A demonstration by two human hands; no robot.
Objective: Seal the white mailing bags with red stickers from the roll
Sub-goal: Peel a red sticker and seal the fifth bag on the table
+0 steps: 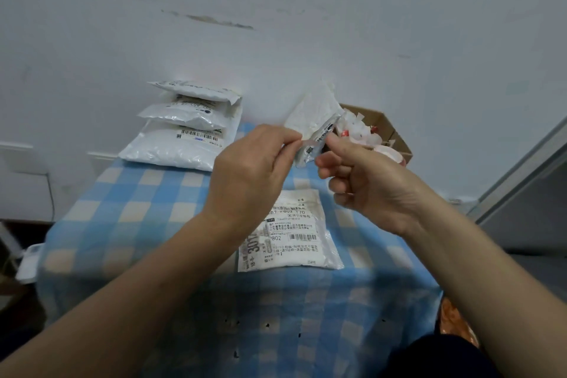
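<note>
Checked table (153, 209): cardboard box (395, 135) holds a sticker roll (389, 153).

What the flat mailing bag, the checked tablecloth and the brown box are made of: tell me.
Mailing bag: thin plastic film, probably; glossy, crinkled edges, paper label. Tablecloth: likely woven fabric; matte check, drapes over the edge. Box: brown cardboard, matte, stiff flaps.

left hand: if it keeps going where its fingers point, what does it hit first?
Probably the right hand: the left hand points straight at it, both pinching a small pale strip between them. Behind sits a crumpled white bag; depth unclear.
</note>
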